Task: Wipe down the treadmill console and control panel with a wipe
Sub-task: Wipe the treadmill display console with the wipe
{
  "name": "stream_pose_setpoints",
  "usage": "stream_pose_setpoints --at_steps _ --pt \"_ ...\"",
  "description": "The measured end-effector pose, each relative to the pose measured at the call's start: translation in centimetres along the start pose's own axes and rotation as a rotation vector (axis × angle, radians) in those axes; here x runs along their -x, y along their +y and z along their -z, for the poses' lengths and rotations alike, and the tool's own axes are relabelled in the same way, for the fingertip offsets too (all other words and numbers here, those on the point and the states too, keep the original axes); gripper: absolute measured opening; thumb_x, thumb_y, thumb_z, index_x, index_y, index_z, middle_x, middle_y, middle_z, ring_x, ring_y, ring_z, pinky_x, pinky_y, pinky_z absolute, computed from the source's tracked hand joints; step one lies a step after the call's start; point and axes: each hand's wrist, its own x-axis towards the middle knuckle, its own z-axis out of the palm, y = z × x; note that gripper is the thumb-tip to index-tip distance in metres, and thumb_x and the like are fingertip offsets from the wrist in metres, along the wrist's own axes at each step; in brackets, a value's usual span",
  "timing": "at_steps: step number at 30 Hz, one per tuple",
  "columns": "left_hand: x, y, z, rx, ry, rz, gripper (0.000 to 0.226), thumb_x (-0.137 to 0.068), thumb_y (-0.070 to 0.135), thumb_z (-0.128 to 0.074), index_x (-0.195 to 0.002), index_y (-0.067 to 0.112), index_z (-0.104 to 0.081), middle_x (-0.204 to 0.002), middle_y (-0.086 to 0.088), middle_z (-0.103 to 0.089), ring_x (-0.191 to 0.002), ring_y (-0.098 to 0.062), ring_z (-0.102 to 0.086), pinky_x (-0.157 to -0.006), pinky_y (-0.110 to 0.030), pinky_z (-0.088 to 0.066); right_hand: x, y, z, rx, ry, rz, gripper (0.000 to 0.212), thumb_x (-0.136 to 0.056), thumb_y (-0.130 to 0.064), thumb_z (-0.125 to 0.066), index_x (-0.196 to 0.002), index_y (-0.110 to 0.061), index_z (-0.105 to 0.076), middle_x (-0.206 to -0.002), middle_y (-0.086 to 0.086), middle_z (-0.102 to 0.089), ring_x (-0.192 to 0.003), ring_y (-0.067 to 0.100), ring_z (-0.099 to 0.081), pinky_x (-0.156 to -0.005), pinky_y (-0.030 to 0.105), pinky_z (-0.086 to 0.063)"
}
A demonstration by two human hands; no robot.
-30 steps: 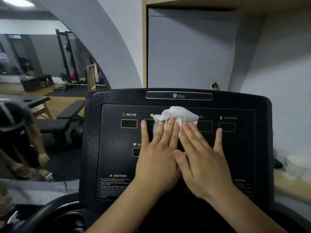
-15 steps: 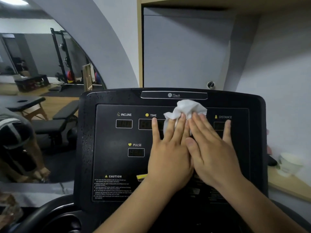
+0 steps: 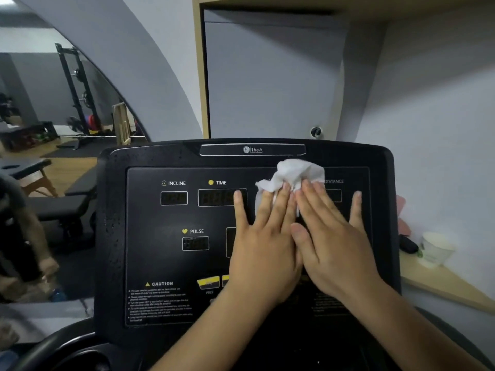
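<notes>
Head view: both flat hands have slid the crumpled white paper wipe rightward from the TIME readout toward DISTANCE, so the black treadmill console's upper row is likely nearly covered. Left hand and right hand press with fingers extended, gripping nothing; the wipe bunches under and beyond the fingertips.

Wooden ledge at right of the console, bearing a paper cup and a dark object.
</notes>
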Motion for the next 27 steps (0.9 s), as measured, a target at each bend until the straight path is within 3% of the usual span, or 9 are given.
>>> stream_pose_setpoints --at_steps 6,13,20,24,27 --pt "5.6 0.9 -2.3 -0.012 -0.039 -0.12 0.064 -0.093 0.045 -0.039 -0.147 0.012 -0.044 -0.158 -0.007 -0.033 -0.143 -0.032 -0.035 -0.107 -0.071 -0.015 7.8 1.1 -2.8 0.046 -0.054 0.056 0.065 -0.102 -0.054 -0.017 -0.148 -0.014 -0.041 -0.159 0.001 -0.027 -0.148 0.015 -0.02 -0.11 0.069 -0.014" --pt "-1.4 1.6 -0.2 -0.006 0.013 -0.073 0.059 -0.1 0.043 -0.028 -0.153 0.017 -0.031 -0.162 -0.004 -0.025 -0.149 -0.032 -0.022 -0.112 -0.072 0.002 1.4 3.4 0.4 0.1 0.002 -0.086 0.065 -0.101 -0.053 -0.008 -0.149 -0.018 -0.035 -0.159 -0.002 -0.029 -0.149 0.013 -0.018 -0.111 0.072 -0.01" --pt "4.1 3.4 -2.7 0.012 -0.043 -0.162 0.062 -0.097 0.048 -0.036 -0.149 0.014 -0.041 -0.157 -0.005 -0.034 -0.142 -0.029 -0.037 -0.11 -0.071 -0.01 8.0 4.1 -2.1 0.094 -0.028 -0.027 0.065 -0.101 -0.055 -0.013 -0.149 -0.016 -0.036 -0.158 0.002 -0.032 -0.148 0.015 -0.022 -0.111 0.07 -0.015" --pt "-0.8 4.3 -1.6 -0.028 -0.017 -0.165 0.064 -0.1 0.045 -0.027 -0.154 0.01 -0.027 -0.161 -0.008 -0.022 -0.149 -0.028 -0.023 -0.113 -0.069 0.0 3.4 5.5 0.0 0.107 0.02 -0.085 0.067 -0.102 -0.052 -0.01 -0.148 -0.013 -0.039 -0.157 0.002 -0.033 -0.148 0.013 -0.022 -0.113 0.067 -0.011" --pt "-3.5 5.1 -1.1 -0.042 -0.004 -0.148 0.065 -0.101 0.042 -0.019 -0.156 0.009 -0.012 -0.164 -0.011 -0.01 -0.151 -0.029 -0.007 -0.113 -0.068 0.004 1.5 6.1 0.7 0.099 0.044 -0.133 0.068 -0.101 -0.051 -0.006 -0.152 -0.014 -0.031 -0.16 0.0 -0.026 -0.149 0.011 -0.014 -0.115 0.066 -0.008"
